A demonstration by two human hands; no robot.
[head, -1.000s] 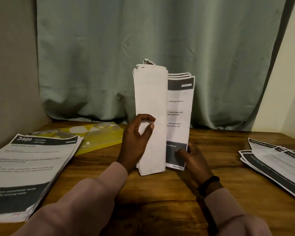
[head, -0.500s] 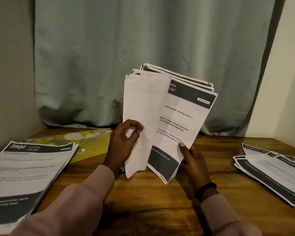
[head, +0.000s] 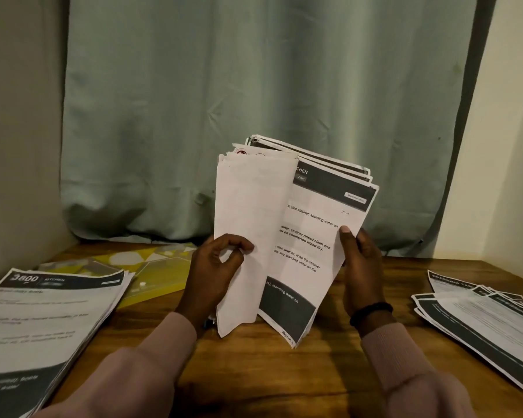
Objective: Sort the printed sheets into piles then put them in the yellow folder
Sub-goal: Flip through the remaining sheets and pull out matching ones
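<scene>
Left hand [head: 216, 273] is pinching the folded-back blank sheets, right hand [head: 360, 267] grips the right edge of the stack of printed sheets [head: 311, 236]. Since a second ago the stack has tipped and fanned open, so a "sink strainer" kitchen page now shows; my guess is it's being read to pick its pile. One pile [head: 43, 321] lies at the bench's [head: 329, 372] left edge, another [head: 480, 318] at the right. Yellow folder [head: 160, 276] lies back left, by the green curtain [head: 254, 101].
</scene>
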